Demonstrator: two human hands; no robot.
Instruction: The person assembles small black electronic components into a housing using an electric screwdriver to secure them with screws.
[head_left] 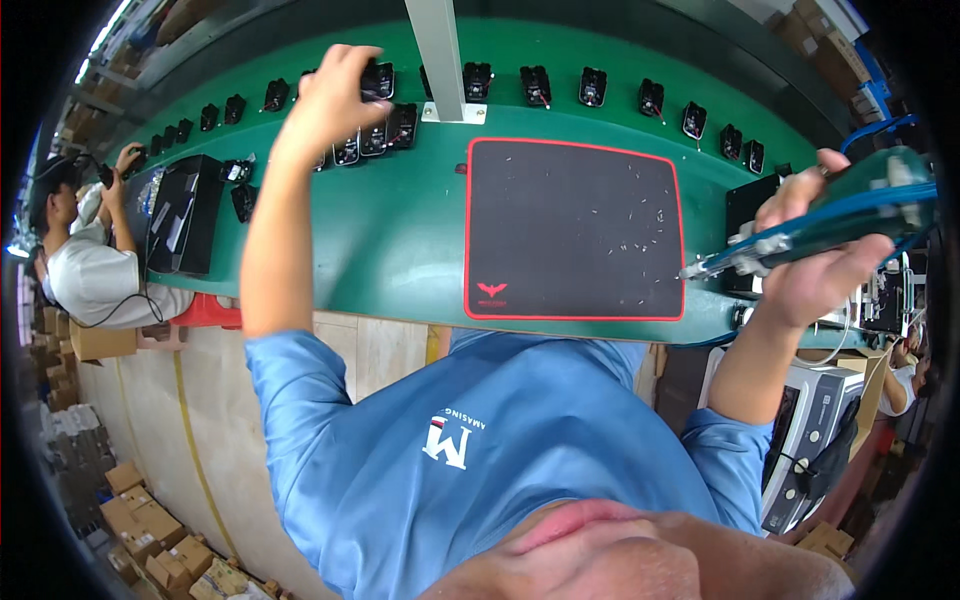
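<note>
With the left hand closed on a small black device at the bench's far row, lift it straight up clear of its neighbours, while the right hand grips what seems a powered screwdriver.

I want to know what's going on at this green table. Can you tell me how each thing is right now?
left hand: stretched out, gripping a small black device
right hand: closed around a green power screwdriver, tip toward the mat
black mat: flat, bare but for tiny screws
row of black devices: lined up along the far edge
</note>
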